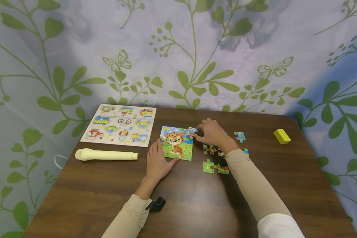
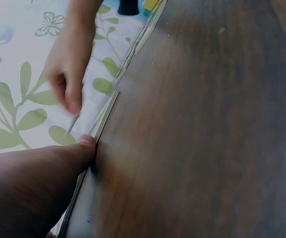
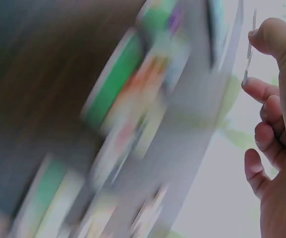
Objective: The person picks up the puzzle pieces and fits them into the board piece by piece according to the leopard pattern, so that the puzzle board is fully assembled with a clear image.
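A square leopard picture board lies on the table; the left hand rests at its left and lower edges, fingers spread, thumb on the lower edge. The left wrist view shows that thumb against the thin edge. At the board's upper right corner, the right hand pinches a puzzle piece. In the right wrist view the right hand holds thin pieces edge-on between thumb and forefinger. Loose puzzle pieces lie beneath and beside the right forearm, some partly hidden.
A vehicle puzzle board lies at the back left, with a cream toy microphone in front of it. Toward the right stands a yellow block. A patterned cloth hangs behind the wooden table.
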`<state>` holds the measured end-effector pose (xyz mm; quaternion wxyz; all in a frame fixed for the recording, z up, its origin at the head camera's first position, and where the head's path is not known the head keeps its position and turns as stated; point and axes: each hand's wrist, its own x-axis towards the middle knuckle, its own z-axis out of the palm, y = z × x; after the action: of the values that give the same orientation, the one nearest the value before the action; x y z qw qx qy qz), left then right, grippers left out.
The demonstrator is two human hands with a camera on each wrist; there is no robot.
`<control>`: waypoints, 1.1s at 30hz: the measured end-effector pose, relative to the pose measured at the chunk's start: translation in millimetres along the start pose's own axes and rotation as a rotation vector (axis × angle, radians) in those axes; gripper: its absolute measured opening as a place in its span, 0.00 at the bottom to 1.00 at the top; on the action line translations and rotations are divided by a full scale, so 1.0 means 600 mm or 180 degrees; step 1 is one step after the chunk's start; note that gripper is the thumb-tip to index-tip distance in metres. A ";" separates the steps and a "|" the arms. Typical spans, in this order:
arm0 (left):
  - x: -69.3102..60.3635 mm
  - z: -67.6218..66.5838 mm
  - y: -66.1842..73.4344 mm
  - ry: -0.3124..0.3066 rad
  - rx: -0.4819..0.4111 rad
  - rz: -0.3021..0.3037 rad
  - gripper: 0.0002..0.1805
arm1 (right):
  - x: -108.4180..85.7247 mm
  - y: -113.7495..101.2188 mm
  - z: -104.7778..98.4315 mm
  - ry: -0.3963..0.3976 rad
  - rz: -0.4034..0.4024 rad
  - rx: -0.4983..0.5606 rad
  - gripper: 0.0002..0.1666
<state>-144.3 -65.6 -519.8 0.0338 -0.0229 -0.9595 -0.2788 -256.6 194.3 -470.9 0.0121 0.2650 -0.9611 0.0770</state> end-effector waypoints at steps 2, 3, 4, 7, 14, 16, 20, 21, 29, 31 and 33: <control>0.001 0.000 0.001 0.0010 -0.0010 0.0014 0.63 | 0.022 -0.027 0.004 0.0016 -0.0127 -0.0035 0.23; 0.001 -0.001 0.001 0.0008 -0.0016 0.0018 0.63 | 0.032 -0.040 0.006 0.0014 -0.0175 -0.0063 0.23; 0.001 -0.002 0.002 -0.0005 -0.0015 0.0019 0.63 | 0.041 -0.052 0.010 0.0004 -0.0203 -0.0089 0.23; 0.001 -0.005 0.004 -0.0009 0.0001 0.0037 0.63 | 0.066 -0.083 0.018 -0.0065 -0.0226 -0.0122 0.23; 0.005 -0.004 0.004 -0.0039 0.0048 0.0021 0.63 | 0.102 -0.131 0.027 -0.0242 -0.0200 -0.0193 0.25; 0.006 -0.003 0.002 -0.0047 0.0050 0.0012 0.62 | 0.108 -0.137 0.030 -0.0287 -0.0182 -0.0256 0.26; 0.007 -0.002 -0.001 -0.0077 0.0065 -0.0013 0.62 | 0.113 -0.142 0.033 -0.0348 -0.0129 -0.0333 0.25; 0.007 -0.001 -0.001 -0.0083 0.0071 -0.0020 0.62 | 0.113 -0.143 0.033 -0.0357 -0.0117 -0.0346 0.25; 0.008 0.004 -0.005 -0.0127 0.0125 -0.0025 0.62 | 0.114 -0.146 0.041 -0.0350 -0.0065 -0.0229 0.21; 0.008 0.004 -0.006 -0.0117 0.0125 -0.0021 0.61 | 0.115 -0.146 0.042 -0.0339 -0.0069 -0.0197 0.20; 0.008 0.005 -0.007 -0.0104 0.0120 -0.0018 0.61 | 0.116 -0.146 0.043 -0.0337 -0.0066 -0.0192 0.20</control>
<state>-149.5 -67.4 -524.0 0.0177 -0.0241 -0.9650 -0.2604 -271.0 80.7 -479.7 -0.0299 0.2782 -0.9595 0.0338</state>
